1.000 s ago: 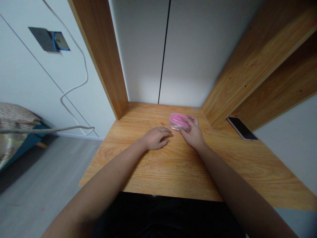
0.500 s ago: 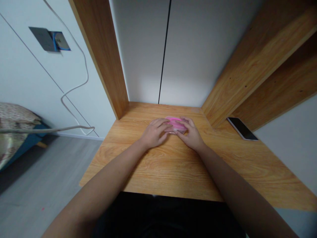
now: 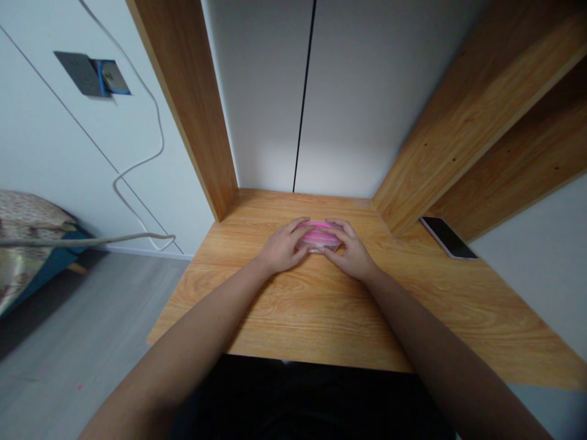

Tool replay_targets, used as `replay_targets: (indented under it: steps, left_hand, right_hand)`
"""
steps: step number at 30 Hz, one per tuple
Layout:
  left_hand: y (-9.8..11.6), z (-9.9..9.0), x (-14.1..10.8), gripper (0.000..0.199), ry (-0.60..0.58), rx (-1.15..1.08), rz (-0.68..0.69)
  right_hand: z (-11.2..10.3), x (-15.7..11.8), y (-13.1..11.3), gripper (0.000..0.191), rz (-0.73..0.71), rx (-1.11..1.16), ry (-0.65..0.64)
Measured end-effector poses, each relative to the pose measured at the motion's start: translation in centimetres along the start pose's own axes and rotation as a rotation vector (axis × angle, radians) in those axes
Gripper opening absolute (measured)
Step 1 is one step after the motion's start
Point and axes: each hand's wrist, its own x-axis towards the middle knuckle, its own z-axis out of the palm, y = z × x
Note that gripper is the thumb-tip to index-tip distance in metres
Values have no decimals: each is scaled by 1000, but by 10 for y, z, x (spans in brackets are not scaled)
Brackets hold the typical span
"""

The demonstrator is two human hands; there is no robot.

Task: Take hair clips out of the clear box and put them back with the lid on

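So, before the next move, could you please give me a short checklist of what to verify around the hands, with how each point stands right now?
1. Contact: ok. The left hand and right hand touch the pink-and-clear plastic case from opposite sides.
2. Support: ok. The case appears to sit on the wooden desk, not lifted.
3. Grip firmness: cannot tell from this view.
4. Case closed: cannot tell; the hands and blur hide its edges.
5. Smartphone: ok. It lies off to the right, apart from the hands.
6. White cable: ok. It runs down the wall left of the desk, away from the hands.
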Motion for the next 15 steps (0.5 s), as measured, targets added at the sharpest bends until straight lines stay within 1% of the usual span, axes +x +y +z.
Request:
replay_targets:
  steps: [5,10,15]
  left_hand:
    - [0,0,1,50,6,-3,-1]
    - [0,-1,0,49,2,6,19]
    - [0,-1,-1,48,19,-9,38]
  right_hand:
    - [0,0,0,47,-11,2,9]
    - [1,1,1,54,-3,-5,19]
    - [0,2,-2,51,-27,-67,52]
